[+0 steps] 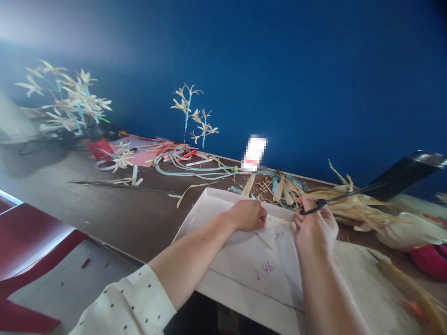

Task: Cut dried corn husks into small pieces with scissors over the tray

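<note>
1. Scissors (320, 204): held in the right hand (316, 229) at the white tray's (240, 260) right edge; a slack hold could drop them.
2. Left hand (249, 216): curled closed over tray; contents indeterminable.
3. Husks (352, 208) near blades: could snag.

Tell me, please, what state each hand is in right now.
Left hand: curled closed; whether it grips anything cannot be told.
Right hand: curled closed, holding the black-handled scissors.
</note>
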Action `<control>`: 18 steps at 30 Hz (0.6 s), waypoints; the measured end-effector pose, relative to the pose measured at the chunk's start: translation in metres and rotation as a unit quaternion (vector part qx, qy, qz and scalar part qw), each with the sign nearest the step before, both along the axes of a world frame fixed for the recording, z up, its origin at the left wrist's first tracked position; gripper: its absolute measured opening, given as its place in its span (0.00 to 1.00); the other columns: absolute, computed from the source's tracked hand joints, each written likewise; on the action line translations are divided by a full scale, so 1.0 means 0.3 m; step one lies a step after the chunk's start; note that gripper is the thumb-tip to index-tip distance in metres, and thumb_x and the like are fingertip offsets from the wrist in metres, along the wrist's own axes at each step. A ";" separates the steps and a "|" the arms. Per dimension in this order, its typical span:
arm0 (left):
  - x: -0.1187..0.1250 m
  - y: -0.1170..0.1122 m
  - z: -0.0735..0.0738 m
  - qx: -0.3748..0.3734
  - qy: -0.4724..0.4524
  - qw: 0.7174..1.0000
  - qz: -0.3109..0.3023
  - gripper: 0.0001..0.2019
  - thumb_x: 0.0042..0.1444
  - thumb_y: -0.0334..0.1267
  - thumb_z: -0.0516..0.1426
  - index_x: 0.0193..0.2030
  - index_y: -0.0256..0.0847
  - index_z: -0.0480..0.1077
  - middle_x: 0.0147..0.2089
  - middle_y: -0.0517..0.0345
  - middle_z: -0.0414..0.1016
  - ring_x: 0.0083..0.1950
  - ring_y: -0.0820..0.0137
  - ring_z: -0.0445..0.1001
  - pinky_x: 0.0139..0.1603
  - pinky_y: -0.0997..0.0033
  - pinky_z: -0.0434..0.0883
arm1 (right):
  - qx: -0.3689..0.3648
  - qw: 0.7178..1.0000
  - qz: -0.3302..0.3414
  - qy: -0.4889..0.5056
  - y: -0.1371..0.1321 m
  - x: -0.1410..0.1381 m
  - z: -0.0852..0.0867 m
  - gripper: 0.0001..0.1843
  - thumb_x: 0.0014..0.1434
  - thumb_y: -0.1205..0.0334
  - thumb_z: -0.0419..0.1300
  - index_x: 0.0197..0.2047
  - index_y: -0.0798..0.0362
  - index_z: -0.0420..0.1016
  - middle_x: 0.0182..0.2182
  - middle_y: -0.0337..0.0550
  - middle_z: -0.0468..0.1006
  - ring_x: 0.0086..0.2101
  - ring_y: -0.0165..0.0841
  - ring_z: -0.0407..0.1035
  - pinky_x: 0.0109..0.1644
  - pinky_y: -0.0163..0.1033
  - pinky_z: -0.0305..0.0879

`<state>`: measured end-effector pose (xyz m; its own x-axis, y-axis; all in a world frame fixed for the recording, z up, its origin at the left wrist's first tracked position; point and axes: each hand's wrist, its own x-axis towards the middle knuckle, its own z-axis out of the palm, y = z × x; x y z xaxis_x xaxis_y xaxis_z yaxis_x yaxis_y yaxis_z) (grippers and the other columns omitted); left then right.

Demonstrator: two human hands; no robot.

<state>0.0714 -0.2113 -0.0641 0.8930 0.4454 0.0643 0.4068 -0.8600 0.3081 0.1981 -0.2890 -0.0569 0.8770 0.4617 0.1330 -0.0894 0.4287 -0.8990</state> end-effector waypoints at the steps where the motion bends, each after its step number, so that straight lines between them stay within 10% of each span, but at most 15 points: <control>1: 0.005 -0.006 -0.006 0.014 0.007 1.000 -0.003 0.11 0.51 0.44 0.54 0.34 0.43 0.74 0.40 0.55 0.72 0.40 0.68 0.71 0.38 0.72 0.67 | -0.001 1.000 0.001 -0.003 0.001 0.001 -0.001 0.12 0.40 0.61 0.67 0.27 0.55 0.70 0.21 0.34 0.69 0.14 0.18 0.49 0.12 0.26 0.41; 11: 0.023 -0.032 -0.029 0.104 -0.006 0.993 -0.047 0.11 0.54 0.36 0.50 0.35 0.37 0.73 0.40 0.49 0.71 0.42 0.63 0.72 0.38 0.68 0.69 | -0.017 1.000 0.013 -0.019 0.001 0.000 -0.009 0.12 0.41 0.59 0.67 0.27 0.55 0.70 0.14 0.29 0.61 0.12 0.19 0.48 0.12 0.27 0.40; 18: -0.002 0.024 -0.002 -0.051 -0.154 0.984 0.072 0.12 0.56 0.43 0.50 0.37 0.42 0.73 0.41 0.57 0.72 0.39 0.72 0.71 0.38 0.74 0.67 | -0.017 1.000 0.005 -0.019 -0.001 0.003 -0.012 0.11 0.41 0.61 0.67 0.28 0.55 0.72 0.14 0.29 0.60 0.13 0.20 0.48 0.13 0.27 0.41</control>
